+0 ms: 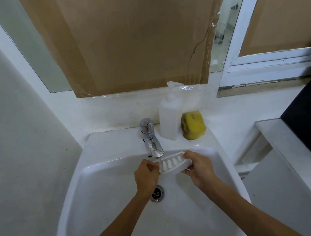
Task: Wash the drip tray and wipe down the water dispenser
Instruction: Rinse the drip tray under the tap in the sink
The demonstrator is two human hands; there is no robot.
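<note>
white sink, basin catches runoff | chrome tap, thin stream running | slotted white drip tray held tilted right under the spout so water sheets off | left hand and right hand each grip one end | yellow sponge unused on the ledge

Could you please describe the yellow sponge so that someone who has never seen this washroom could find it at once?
Start at the white sink and look to its back ledge, right of the chrome tap. There a white pump bottle stands, with the sponge just right of it. It is the only yellow, lumpy thing there.
</note>
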